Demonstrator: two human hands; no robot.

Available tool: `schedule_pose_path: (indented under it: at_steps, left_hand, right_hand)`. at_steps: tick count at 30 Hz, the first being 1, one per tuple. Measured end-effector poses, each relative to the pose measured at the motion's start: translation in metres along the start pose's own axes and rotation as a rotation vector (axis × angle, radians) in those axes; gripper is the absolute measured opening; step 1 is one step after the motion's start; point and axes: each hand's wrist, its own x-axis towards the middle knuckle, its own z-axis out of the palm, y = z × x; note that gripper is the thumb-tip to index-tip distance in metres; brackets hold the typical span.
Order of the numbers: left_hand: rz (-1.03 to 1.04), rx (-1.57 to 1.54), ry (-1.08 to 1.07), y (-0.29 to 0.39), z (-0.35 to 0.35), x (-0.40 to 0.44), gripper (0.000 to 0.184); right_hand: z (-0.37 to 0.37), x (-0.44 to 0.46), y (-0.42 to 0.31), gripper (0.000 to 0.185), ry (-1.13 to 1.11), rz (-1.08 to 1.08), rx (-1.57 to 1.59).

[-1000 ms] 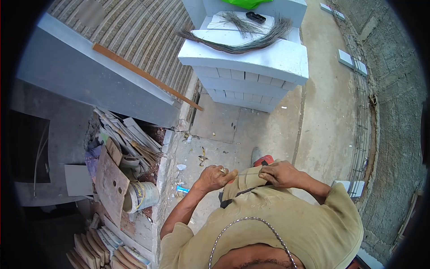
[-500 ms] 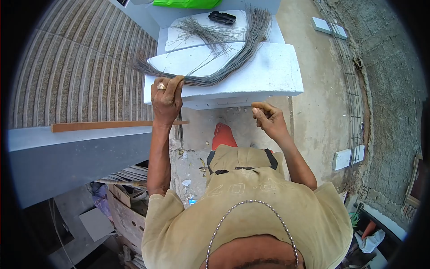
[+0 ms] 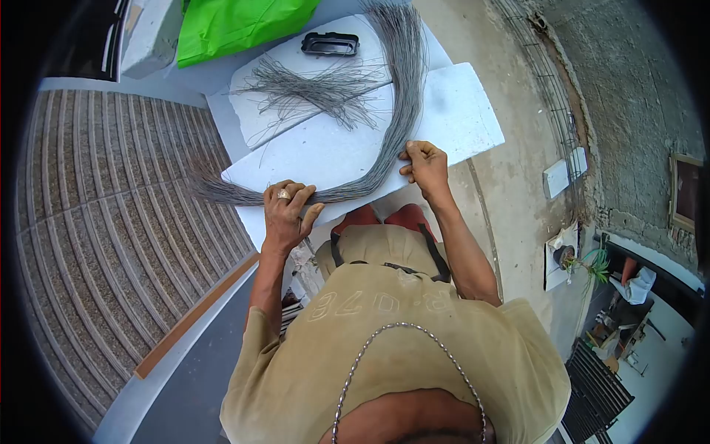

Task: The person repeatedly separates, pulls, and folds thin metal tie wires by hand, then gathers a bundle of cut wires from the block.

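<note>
A long curved bundle of thin grey wire (image 3: 403, 96) lies across white foam boards (image 3: 462, 107), its ends frayed. My left hand (image 3: 287, 213), with a ring on one finger, grips the bundle near the left part of the board's front edge, fingers over the top and thumb on the near side. At the outer side of the bend is my right hand (image 3: 427, 169), fingers curled and thumb against them, close beside the wire. Anything pinched there is too fine to make out. A loose pile of shorter bent wires (image 3: 314, 87) rests inside the curve.
Beyond the pile sits a small black plastic tray (image 3: 330, 44). A bright green bag (image 3: 240, 29) lies at the far left. Ribbed wall cladding (image 3: 111, 214) and a wooden strip (image 3: 196, 318) flank my left. Steel rebar framework (image 3: 547, 81) runs along the rough wall at right.
My right hand has moved in from the air at the right to the bundle's edge. My left hand stays on the wire, thumb more spread. The view has turned and come nearer the boards.
</note>
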Motion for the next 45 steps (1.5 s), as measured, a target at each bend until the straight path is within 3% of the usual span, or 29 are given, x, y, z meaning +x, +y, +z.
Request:
schedule_pose_path:
  at_steps: [4, 8, 10, 13, 17, 19, 22, 24, 26, 29, 31, 32, 34, 36, 39, 45]
  left_hand:
    - [-0.030, -0.053, 0.046, -0.018, 0.018, 0.000, 0.015]
    - [0.040, 0.053, 0.115, -0.026, 0.032, -0.003, 0.017]
    - [0.039, 0.056, 0.143, -0.022, 0.031, -0.002, 0.018]
    - [0.038, 0.076, 0.187, -0.019, 0.030, 0.000, 0.020]
    - [0.035, 0.090, 0.216, -0.019, 0.031, -0.003, 0.021]
    - [0.031, 0.100, 0.263, -0.019, 0.034, -0.007, 0.019]
    - [0.090, 0.152, 0.509, 0.017, 0.030, 0.003, 0.009]
    - [0.254, -0.108, 0.447, 0.073, 0.034, 0.010, 0.018]
    - [0.335, -0.617, 0.058, 0.145, 0.054, 0.015, 0.039]
    - [0.140, -1.509, -0.820, 0.253, 0.092, 0.034, 0.071]
    - [-0.022, -1.886, -1.119, 0.306, 0.110, 0.058, 0.092]
    - [-0.115, -1.997, -1.124, 0.328, 0.114, 0.074, 0.103]
    - [-0.339, -2.117, -0.929, 0.366, 0.103, 0.105, 0.089]
    - [-0.343, -2.008, -0.743, 0.381, 0.100, 0.141, 0.068]
    - [-0.176, -1.972, -0.626, 0.400, 0.071, 0.164, 0.050]
    - [0.161, -1.648, -0.748, 0.444, 0.041, 0.186, 0.045]
  right_hand:
    - [0.012, -0.016, 0.004, 0.024, 0.149, -0.045, 0.415]
    - [-0.021, -0.030, -0.019, 0.017, 0.208, 0.083, 1.246]
    - [-0.084, -0.028, -0.034, 0.016, 0.225, -0.101, 1.257]
    - [-0.228, -0.046, -0.083, 0.015, 0.342, -0.561, 1.147]
    - [-0.419, -0.146, -0.138, 0.014, 0.400, -1.101, 0.837]
    - [-0.455, -0.207, -0.158, 0.014, 0.610, -1.148, 0.757]
    - [-0.391, -0.258, -0.173, 0.016, 0.877, -1.326, 0.724]
    - [-0.388, -0.269, -0.147, 0.017, 0.817, -1.450, 0.768]
    - [-0.359, -0.272, -0.133, 0.018, 0.812, -1.536, 0.818]
    - [-0.292, -0.269, -0.123, 0.017, 0.797, -1.430, 0.947]
    - [-0.244, -0.257, -0.114, 0.016, 0.766, -1.277, 0.996]
    - [-0.226, -0.251, -0.106, 0.016, 0.787, -1.220, 0.962]
    - [-0.207, -0.244, -0.080, 0.016, 0.924, -1.145, 0.729]
    - [-0.201, -0.235, -0.047, 0.017, 1.118, -1.092, 0.398]
    - [-0.198, -0.235, -0.023, 0.017, 1.219, -1.072, 0.225]
    - [-0.187, -0.227, -0.012, 0.017, 1.365, -1.049, -0.035]
